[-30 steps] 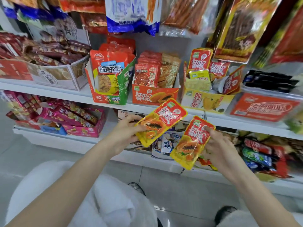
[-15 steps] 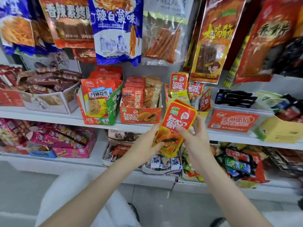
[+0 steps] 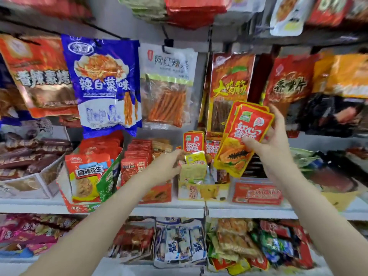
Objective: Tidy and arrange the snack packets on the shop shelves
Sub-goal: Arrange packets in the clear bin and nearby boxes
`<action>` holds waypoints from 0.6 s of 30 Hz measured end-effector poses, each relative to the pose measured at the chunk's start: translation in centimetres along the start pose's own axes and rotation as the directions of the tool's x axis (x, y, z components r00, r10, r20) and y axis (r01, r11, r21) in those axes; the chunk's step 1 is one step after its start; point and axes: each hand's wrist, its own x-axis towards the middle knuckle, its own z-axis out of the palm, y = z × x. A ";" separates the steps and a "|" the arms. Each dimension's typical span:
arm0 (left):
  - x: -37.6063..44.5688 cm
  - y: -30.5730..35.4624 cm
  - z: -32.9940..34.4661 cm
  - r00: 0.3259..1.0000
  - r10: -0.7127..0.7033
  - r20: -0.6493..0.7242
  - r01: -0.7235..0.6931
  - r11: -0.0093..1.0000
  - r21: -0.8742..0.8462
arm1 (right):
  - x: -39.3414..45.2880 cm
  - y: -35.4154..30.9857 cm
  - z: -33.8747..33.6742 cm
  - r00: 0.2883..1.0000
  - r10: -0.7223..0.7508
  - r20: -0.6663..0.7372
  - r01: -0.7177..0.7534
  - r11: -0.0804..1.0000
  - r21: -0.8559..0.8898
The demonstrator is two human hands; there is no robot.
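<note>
Spanning the view, the white shelf (image 3: 249, 213) carried a yellow display box (image 3: 203, 193). Above that box's right end, the right hand (image 3: 272, 144) had its grip clamped on stacked papaya packets (image 3: 242, 136), thumb on their front. Over the box's left end, the left hand (image 3: 165, 168) reached; whether its grip was closed I could not tell.

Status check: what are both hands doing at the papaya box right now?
Right hand grips stacked papaya packets above the yellow box. Left hand reaches into the box, at the small yellow packets; grip unclear. These crowd the slot.
</note>
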 end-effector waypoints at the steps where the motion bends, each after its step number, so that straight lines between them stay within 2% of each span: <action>1: 1.2 -0.3 0.0 0.999 0.001 0.037 -0.004 0.998 0.068 | 0.9 0.4 0.4 1.000 0.010 0.014 -0.010 1.000 0.007; 6: 6.0 0.2 1.5 0.957 -0.065 0.283 -0.020 0.957 0.288 | 3.9 3.2 3.2 0.992 0.105 0.072 -0.108 0.993 0.037; 9: 7.9 0.2 2.9 0.902 -0.150 0.404 0.016 0.948 0.317 | 5.0 4.2 3.8 0.988 0.125 0.087 -0.126 0.992 0.009; 14: 9.4 -0.1 4.6 0.883 -0.270 0.384 0.181 0.950 0.253 | 6.2 4.9 2.6 0.993 0.040 -0.109 -0.052 0.993 -0.110; 18: 9.5 0.4 5.2 0.916 -0.300 0.267 0.285 0.954 0.098 | 6.1 4.3 2.6 0.985 0.028 -0.170 -0.021 0.999 0.039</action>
